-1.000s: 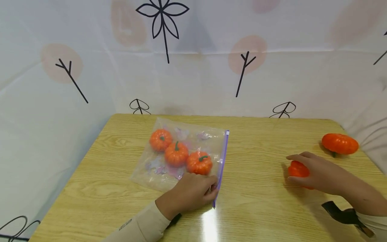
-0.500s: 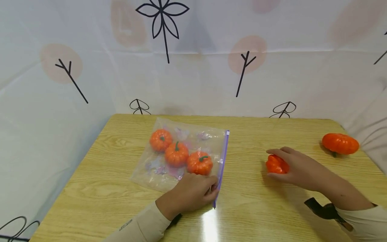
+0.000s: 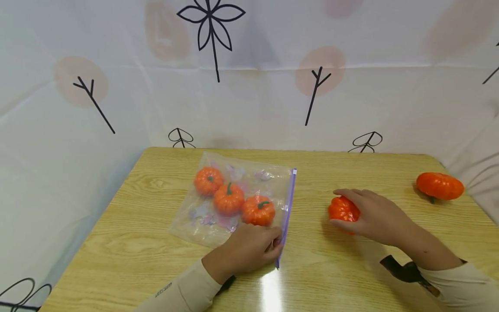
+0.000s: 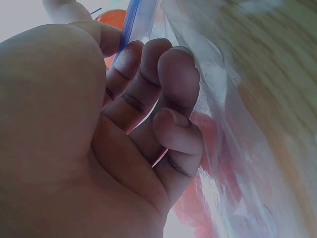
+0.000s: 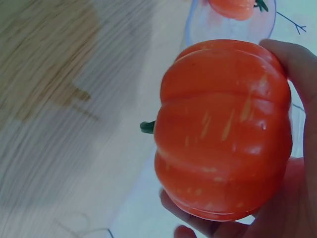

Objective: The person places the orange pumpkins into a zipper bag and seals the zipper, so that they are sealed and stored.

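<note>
Orange pumpkin (image 3: 343, 209) was partly hidden by the right hand (image 3: 380, 216) gripping it; left hand (image 3: 251, 248) pinched the bag (image 3: 280, 186); sleeve lettering (image 3: 163, 290) was unreadable.

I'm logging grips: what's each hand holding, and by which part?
The right hand holds a pumpkin round its sides; the left hand pinches the bag at its zip.

You have a wood-grained bench (image 3: 128, 216) with a bright glare patch (image 3: 270, 292) on its nearer part. A creased white cloth (image 3: 257, 112) rises behind the bench and flanks both its sides. Above the bench's far edge, you see its black-outlined flower (image 3: 210, 17), bare twigs (image 3: 313, 96), looped leaves (image 3: 181, 138) and pinkish blotches (image 3: 167, 30).
</note>
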The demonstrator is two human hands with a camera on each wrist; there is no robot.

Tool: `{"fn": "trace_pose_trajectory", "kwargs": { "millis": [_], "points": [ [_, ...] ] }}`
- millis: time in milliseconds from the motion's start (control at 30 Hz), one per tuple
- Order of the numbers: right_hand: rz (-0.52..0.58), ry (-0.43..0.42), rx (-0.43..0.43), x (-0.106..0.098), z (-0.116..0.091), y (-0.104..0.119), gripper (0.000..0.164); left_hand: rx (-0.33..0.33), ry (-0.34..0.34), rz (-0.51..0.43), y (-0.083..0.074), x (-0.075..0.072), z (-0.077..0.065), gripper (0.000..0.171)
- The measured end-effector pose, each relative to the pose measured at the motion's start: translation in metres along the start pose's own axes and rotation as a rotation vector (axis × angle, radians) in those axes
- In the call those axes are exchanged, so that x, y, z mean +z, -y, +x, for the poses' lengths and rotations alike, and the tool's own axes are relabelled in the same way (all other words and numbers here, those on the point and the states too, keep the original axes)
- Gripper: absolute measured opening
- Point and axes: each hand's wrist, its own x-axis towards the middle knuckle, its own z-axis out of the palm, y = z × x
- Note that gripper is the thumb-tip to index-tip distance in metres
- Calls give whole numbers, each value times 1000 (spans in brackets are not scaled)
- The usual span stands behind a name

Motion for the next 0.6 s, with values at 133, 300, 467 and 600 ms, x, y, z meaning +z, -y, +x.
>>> {"fn": "trace_pose_trajectory", "kwargs": {
  "millis": [133, 300, 467, 600],
  "points": [
    [9, -21, 25, 0, 4, 5, 75, -5, 7, 2, 0, 0, 0, 21],
    [32, -49, 42, -2, 7, 11, 76, 6, -6, -3, 0, 0, 1, 21],
    [70, -74, 49, -3, 10, 19, 74, 8, -2, -5, 0, 0, 1, 20],
    [119, -100, 55, -2, 14, 27, 74, -1, 17, -11, -1, -2, 0, 20]
  ]
}}
